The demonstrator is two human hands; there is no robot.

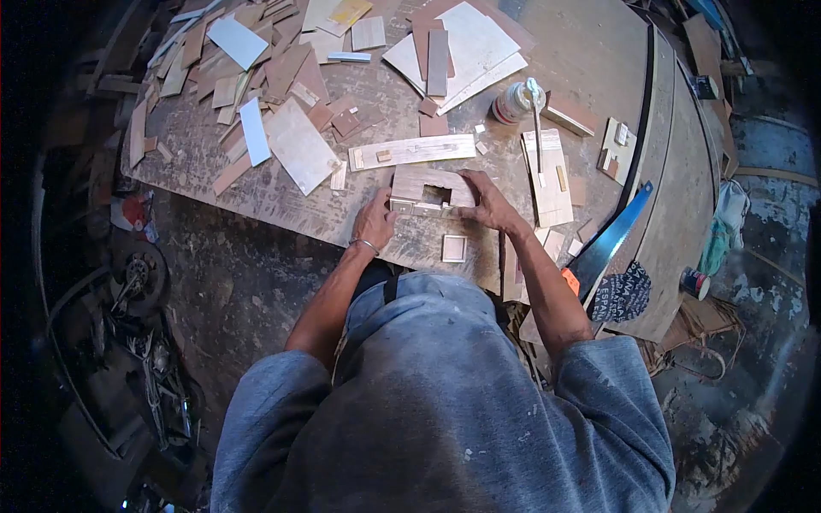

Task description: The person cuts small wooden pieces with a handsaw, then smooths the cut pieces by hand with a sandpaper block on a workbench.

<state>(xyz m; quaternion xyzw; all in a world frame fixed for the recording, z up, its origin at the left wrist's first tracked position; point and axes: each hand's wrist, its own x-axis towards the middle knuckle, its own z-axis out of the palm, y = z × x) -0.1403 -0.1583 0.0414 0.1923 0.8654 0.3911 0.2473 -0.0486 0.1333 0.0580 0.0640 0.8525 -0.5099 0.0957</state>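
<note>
A small wooden box point(409, 181) with a ragged rectangular cutout in its top lies near the front edge of the workbench. My left hand point(374, 221) grips its left end, fingers closed against the side. At the right end, my right hand point(489, 203) is closed round the corner, thumb along the front. Just in front of the box is a little square wooden frame point(454, 249), apart from both hands. Behind it lies a pale wood strip point(419, 152) with a small block on top. The undersides of my fingers are partly hidden.
Wood offcuts point(286, 73) crowd the bench's far left. To the right stand a glue jar point(511, 103) with a stick point(539, 128) across it, and a handsaw point(611, 239) beside a patterned dark cloth point(623, 293). Thin boards point(470, 47) are stacked at the back.
</note>
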